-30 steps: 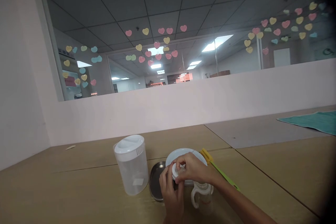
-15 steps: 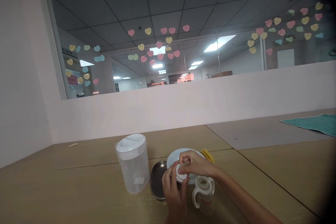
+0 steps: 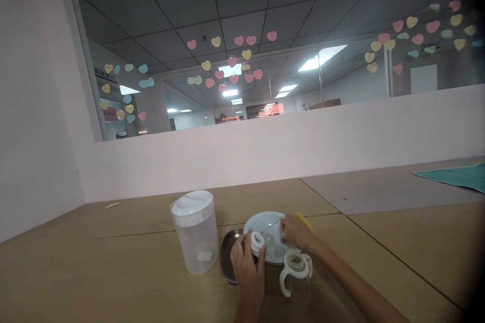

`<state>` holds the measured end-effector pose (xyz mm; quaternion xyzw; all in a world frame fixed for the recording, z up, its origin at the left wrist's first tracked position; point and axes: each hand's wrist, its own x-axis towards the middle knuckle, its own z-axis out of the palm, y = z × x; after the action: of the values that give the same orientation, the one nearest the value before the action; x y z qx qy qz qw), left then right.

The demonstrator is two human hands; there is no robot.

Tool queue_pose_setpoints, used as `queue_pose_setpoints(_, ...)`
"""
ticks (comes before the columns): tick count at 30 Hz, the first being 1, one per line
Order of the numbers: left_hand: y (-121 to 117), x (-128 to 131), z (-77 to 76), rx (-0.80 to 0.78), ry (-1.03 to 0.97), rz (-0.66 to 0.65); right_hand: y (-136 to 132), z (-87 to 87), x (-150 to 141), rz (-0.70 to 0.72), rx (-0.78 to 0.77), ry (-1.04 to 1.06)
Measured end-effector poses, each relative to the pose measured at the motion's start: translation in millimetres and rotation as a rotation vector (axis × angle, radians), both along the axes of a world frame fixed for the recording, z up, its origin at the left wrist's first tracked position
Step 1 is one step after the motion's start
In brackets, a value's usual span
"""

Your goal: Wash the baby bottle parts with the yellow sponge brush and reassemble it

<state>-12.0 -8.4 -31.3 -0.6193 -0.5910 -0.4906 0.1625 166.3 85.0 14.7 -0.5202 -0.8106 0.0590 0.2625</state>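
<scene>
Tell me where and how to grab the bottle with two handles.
Best, I'd judge, to take the clear bottle by its left-hand white handle, coming from the left. The bottle stands upright, that handle curves outward and down from the collar for fingers to hook, and the right forearm lies on the other side.

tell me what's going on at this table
A person's left hand holds a white ring over the tray side of a pale plate. The right hand is above the plate; whether it grips anything is unclear. A clear bottle with white handles stands open in front, and a lidded pitcher stands to the left of the metal tray.
</scene>
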Motion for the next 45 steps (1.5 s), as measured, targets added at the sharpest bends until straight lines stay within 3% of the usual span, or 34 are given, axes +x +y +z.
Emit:
queue_pose_setpoints(5,2,2,-5.2,-0.113,0.023,0.090,11,-16.0,0,0.004,-0.024,-0.011)
queue_pose_setpoints(15,6,3,-9.8,-0.192,0.080,0.180,8,-1.1,8,-0.002,0.008,0.203)
queue_pose_setpoints(19,5,-3,-0.7,-0.106,0.091,0.204,1,-10.4,25,-0.036,0.050,0.326)
queue_pose_setpoints(22,4,-21,13.0,0.125,-0.096,0.350,-1,-29.7,49,-0.094,0.113,0.498)
queue_pose_setpoints(24,4,-40,19.1,0.281,-0.302,0.464,0,-42.7,70,-0.213,0.087,0.558)
queue_pose_setpoints(27,6,-71,19.0,0.262,-0.528,0.573,4,-56.7,100,-0.443,0.035,0.561)
queue_pose_setpoints(30,8,-92,13.0,0.070,-0.548,0.548,9,-65.7,119,-0.591,-0.034,0.537)
queue_pose_setpoints(33,9,-99,9.7,-0.024,-0.480,0.543,13,-73.5,124,-0.611,-0.134,0.459)
queue_pose_setpoints(39,10,-104,11.1,-0.005,-0.520,0.683,15,-80.9,119,-0.576,-0.194,0.327)
queue_pose_setpoints(45,18,-114,3.5,0.159,-0.433,0.468,11,-78.1,114,-0.571,-0.192,0.177)
